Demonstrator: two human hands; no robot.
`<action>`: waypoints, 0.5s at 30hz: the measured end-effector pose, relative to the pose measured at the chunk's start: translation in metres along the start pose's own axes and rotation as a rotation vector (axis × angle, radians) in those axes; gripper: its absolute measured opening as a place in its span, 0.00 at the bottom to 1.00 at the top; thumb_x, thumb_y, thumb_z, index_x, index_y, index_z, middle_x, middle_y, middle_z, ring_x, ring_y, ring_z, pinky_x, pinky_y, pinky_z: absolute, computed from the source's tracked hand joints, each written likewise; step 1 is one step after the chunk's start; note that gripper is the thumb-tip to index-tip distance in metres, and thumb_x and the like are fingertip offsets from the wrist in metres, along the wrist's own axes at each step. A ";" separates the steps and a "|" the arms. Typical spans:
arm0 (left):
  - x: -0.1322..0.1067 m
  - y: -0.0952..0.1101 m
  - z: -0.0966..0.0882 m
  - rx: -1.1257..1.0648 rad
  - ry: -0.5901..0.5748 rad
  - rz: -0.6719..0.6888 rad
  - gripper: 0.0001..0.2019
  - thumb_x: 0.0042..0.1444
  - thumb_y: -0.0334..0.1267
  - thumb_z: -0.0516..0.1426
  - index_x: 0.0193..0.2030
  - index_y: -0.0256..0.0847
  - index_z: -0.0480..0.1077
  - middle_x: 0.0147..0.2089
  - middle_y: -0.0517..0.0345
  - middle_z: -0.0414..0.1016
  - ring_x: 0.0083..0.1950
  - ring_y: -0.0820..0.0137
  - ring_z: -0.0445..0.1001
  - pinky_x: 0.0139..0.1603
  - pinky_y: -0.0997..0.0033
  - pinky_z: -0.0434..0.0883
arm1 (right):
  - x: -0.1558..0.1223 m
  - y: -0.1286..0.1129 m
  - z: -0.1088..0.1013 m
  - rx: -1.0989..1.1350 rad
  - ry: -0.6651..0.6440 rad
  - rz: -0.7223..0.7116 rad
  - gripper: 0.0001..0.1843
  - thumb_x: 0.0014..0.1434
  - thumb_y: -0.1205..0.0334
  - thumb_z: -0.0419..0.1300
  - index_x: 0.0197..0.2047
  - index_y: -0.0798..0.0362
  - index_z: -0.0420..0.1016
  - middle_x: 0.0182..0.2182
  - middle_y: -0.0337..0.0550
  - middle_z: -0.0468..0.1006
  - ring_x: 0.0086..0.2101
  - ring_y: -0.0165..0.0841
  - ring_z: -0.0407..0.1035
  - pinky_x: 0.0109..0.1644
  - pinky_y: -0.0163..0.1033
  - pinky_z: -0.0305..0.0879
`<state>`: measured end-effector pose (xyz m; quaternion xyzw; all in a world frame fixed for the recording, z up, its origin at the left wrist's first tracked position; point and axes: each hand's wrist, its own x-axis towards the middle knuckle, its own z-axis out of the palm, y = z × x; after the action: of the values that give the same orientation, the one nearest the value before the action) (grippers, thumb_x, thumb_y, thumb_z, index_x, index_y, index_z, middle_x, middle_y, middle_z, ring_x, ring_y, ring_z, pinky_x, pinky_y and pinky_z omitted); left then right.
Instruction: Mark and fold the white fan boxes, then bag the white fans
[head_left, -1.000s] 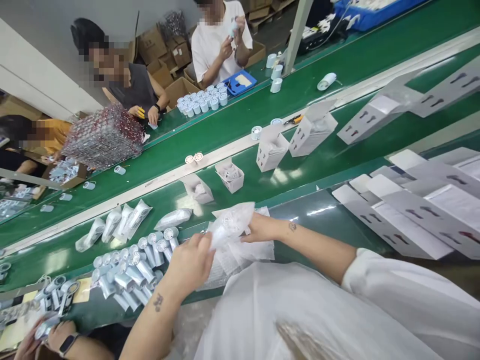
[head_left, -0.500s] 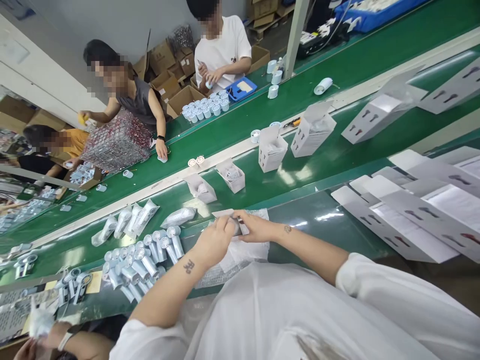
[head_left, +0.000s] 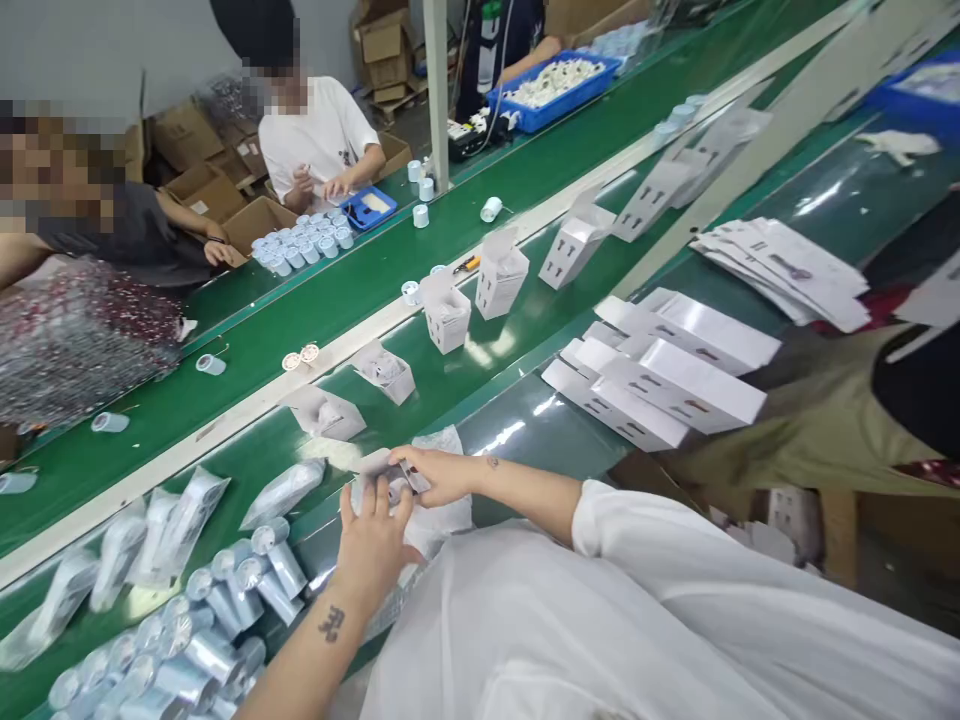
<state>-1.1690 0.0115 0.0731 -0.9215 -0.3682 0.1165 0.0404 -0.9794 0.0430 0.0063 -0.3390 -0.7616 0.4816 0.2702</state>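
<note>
Head view: a small white card (head_left: pixel 390 480) sits between the two hands, above the belt edge, its long axis running roughly side to side with a slight tilt. The right hand (head_left: pixel 442 475) is the closer, its fingers closed over the card's right end, while the left hand (head_left: pixel 373 548) holds the lower edge, fingers spread upward. Crumpled clear film (head_left: pixel 439 525) lies beneath them, and pale-blue handheld fans (head_left: pixel 225 590) lie in rows to the left. (Any print on the card is too small to read.)
</note>
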 end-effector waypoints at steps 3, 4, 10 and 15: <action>-0.003 -0.006 0.008 0.034 -0.055 0.037 0.26 0.57 0.28 0.54 0.62 0.47 0.64 0.43 0.45 0.76 0.46 0.55 0.73 0.45 0.51 0.67 | -0.025 -0.003 -0.037 -0.134 0.054 0.046 0.43 0.48 0.66 0.67 0.65 0.50 0.57 0.60 0.49 0.67 0.55 0.38 0.67 0.54 0.40 0.67; -0.004 -0.007 0.010 0.024 -0.062 0.050 0.27 0.57 0.25 0.52 0.63 0.45 0.63 0.38 0.47 0.76 0.43 0.57 0.73 0.42 0.54 0.67 | -0.041 -0.004 -0.058 -0.228 0.138 0.123 0.39 0.49 0.62 0.67 0.63 0.50 0.62 0.59 0.48 0.68 0.55 0.37 0.67 0.54 0.39 0.67; -0.010 -0.006 0.011 -0.102 -0.027 0.073 0.27 0.55 0.22 0.49 0.61 0.41 0.64 0.32 0.51 0.74 0.40 0.60 0.70 0.41 0.57 0.68 | -0.173 0.010 -0.214 -0.617 0.907 0.917 0.32 0.61 0.46 0.53 0.34 0.74 0.76 0.54 0.82 0.66 0.58 0.57 0.61 0.48 0.59 0.57; -0.042 -0.056 -0.038 -0.245 0.138 -0.095 0.24 0.58 0.25 0.49 0.60 0.45 0.64 0.33 0.55 0.73 0.41 0.62 0.71 0.41 0.65 0.72 | -0.219 0.077 -0.265 -0.656 0.985 1.553 0.32 0.41 0.38 0.68 0.16 0.62 0.68 0.45 0.85 0.72 0.52 0.64 0.66 0.34 0.57 0.53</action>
<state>-1.2269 0.0232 0.1262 -0.9070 -0.4190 0.0052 -0.0418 -0.6273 0.0427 0.0207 -0.9682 -0.2244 0.0943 0.0581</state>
